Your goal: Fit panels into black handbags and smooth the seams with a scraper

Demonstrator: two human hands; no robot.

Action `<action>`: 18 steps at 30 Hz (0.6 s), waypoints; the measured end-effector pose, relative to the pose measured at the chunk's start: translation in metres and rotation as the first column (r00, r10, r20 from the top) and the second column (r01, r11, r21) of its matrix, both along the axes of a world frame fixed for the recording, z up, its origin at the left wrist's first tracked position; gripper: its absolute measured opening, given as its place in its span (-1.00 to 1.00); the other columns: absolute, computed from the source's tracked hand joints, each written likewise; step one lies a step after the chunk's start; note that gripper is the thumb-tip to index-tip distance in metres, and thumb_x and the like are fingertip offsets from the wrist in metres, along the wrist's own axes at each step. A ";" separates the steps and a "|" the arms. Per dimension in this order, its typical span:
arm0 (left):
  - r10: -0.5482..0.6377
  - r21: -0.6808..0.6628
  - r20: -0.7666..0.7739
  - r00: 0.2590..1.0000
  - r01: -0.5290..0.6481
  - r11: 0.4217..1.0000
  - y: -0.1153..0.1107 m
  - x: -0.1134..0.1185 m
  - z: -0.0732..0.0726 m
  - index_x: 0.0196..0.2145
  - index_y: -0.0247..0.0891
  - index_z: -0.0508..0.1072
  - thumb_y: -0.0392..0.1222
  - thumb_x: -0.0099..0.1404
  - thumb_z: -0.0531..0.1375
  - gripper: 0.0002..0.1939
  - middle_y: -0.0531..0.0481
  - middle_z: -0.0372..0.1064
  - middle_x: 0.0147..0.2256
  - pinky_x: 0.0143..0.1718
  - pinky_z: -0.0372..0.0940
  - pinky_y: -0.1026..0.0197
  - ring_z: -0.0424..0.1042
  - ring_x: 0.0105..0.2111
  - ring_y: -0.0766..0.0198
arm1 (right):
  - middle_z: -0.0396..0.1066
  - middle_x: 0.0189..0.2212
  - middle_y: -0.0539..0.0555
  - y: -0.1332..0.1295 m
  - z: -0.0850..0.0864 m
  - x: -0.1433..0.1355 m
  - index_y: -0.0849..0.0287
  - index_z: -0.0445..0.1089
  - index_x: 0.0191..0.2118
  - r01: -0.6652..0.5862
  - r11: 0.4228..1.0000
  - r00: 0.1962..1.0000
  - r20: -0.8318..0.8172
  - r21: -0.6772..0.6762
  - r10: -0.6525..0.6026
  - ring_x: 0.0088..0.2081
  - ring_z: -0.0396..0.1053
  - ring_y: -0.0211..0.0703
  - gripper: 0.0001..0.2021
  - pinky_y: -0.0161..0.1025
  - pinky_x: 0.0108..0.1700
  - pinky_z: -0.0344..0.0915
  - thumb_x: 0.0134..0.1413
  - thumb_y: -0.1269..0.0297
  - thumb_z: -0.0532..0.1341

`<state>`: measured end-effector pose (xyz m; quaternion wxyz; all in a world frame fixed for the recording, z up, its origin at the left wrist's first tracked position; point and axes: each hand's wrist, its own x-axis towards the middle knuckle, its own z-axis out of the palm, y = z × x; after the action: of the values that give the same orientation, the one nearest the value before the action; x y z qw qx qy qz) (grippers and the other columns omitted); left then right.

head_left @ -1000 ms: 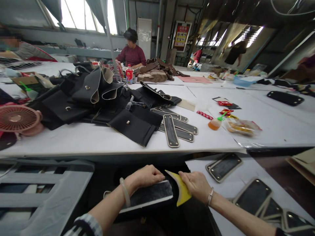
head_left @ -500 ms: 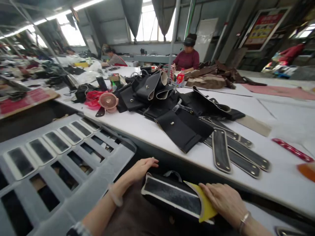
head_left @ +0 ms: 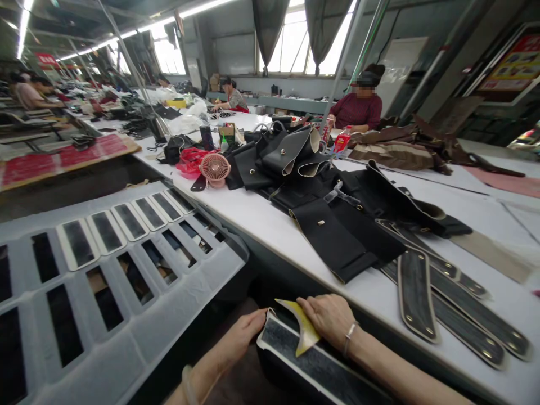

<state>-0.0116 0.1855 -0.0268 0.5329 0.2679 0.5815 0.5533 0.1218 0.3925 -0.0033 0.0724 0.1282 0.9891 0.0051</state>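
A black leather bag [head_left: 320, 368] lies low in front of me, its long narrow panel with pale edges facing up. At its upper left corner, my left hand [head_left: 240, 340] pinches the rim between thumb and fingers. My right hand [head_left: 331, 318] grips a curved, bendable yellow sheet [head_left: 309, 333], whose lower edge rests against the dark panel near its left end. The exact material of the sheet is unclear. My right forearm covers part of the bag, and the bottom of the frame cuts off the rest.
Left of me stands a grey slotted rack [head_left: 139, 332] bearing several pale-edged dark strips [head_left: 105, 230]. The white table [head_left: 270, 225] holds a heap of black bag pieces [head_left: 337, 230], leather straps [head_left: 415, 295] and a pink fan [head_left: 215, 170]. A person [head_left: 358, 107] sits across the table.
My right hand and the yellow sheet have moved left along the panel toward its left end. My left hand has closed on the bag's corner. The camera view has turned left.
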 end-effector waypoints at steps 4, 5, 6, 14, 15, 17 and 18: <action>0.139 -0.013 0.077 0.987 -0.139 0.990 -0.005 0.006 -0.007 0.26 -0.24 0.18 0.18 0.30 0.14 -0.30 -0.12 0.38 0.08 0.23 0.04 0.08 0.21 0.19 0.07 | 0.53 -0.51 0.10 -0.003 0.002 -0.048 0.14 0.48 -0.47 -0.173 0.985 0.984 -0.051 -0.027 0.171 -0.45 0.49 -0.12 -0.43 -0.26 -0.46 0.08 0.41 0.09 -0.14; 0.170 -0.015 0.090 0.981 -0.170 0.985 -0.005 0.008 -0.010 0.32 -0.24 0.05 0.19 0.28 0.16 -0.21 -0.13 0.42 0.03 0.22 0.05 0.05 0.24 0.17 0.07 | 0.53 -0.51 0.10 -0.001 0.002 -0.059 0.14 0.48 -0.48 -0.234 0.972 0.971 -0.061 -0.037 0.232 -0.46 0.48 -0.13 -0.44 -0.26 -0.46 0.08 0.40 0.09 -0.12; 0.190 -0.006 0.115 0.975 -0.191 0.982 -0.005 0.009 -0.013 0.36 -0.23 -0.11 0.20 0.27 0.17 -0.11 -0.13 0.44 -0.01 0.21 0.07 0.03 0.28 0.14 0.07 | 0.52 -0.52 0.10 0.001 0.003 -0.068 0.15 0.48 -0.49 -0.296 0.954 0.954 -0.070 -0.046 0.292 -0.47 0.47 -0.15 -0.44 -0.26 -0.45 0.07 0.40 0.08 -0.11; 0.361 0.138 0.157 0.919 -0.382 0.914 -0.001 0.016 -0.022 0.37 -0.07 -0.41 0.07 0.30 0.20 -0.03 -0.18 0.09 0.28 0.23 0.07 -0.01 0.26 0.17 0.08 | 0.47 -0.59 0.10 0.018 0.000 -0.112 0.19 0.43 -0.53 -0.657 0.750 0.752 -0.140 -0.077 0.645 -0.57 0.35 -0.24 -0.46 -0.24 -0.46 -0.03 0.34 0.03 -0.06; 0.373 0.131 0.116 0.921 -0.386 0.913 -0.001 0.017 -0.022 0.37 -0.08 -0.27 0.06 0.30 0.19 -0.11 -0.16 0.06 0.30 0.24 0.06 0.00 0.23 0.19 0.07 | 0.46 -0.60 0.10 0.018 -0.001 -0.116 0.18 0.43 -0.53 -0.683 0.726 0.728 -0.149 -0.073 0.670 -0.57 0.34 -0.23 -0.47 -0.23 -0.46 -0.04 0.33 0.03 -0.06; 0.377 0.105 0.024 0.926 -0.377 0.920 -0.003 0.017 -0.022 0.33 -0.13 0.03 0.04 0.31 0.18 -0.28 -0.13 0.10 0.28 0.24 0.08 0.03 0.22 0.19 0.05 | 0.44 -0.61 0.09 0.018 -0.002 -0.121 0.18 0.41 -0.54 -0.727 0.683 0.683 -0.167 -0.063 0.711 -0.57 0.33 -0.22 -0.46 -0.21 -0.46 -0.06 0.33 0.01 -0.06; 0.370 0.087 -0.018 0.929 -0.367 0.926 -0.004 0.018 -0.022 0.29 -0.15 0.13 0.03 0.32 0.18 -0.34 -0.11 0.16 0.26 0.23 0.10 0.05 0.23 0.19 0.05 | 0.43 -0.62 0.08 0.018 -0.002 -0.123 0.17 0.40 -0.54 -0.746 0.663 0.662 -0.175 -0.059 0.729 -0.57 0.32 -0.22 -0.46 -0.20 -0.47 -0.07 0.34 0.01 -0.07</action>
<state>0.0059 0.1814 -0.0485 0.3980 0.1850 0.6072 0.6623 -0.0013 0.4106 -0.0058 0.0042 -0.2886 0.9567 -0.0369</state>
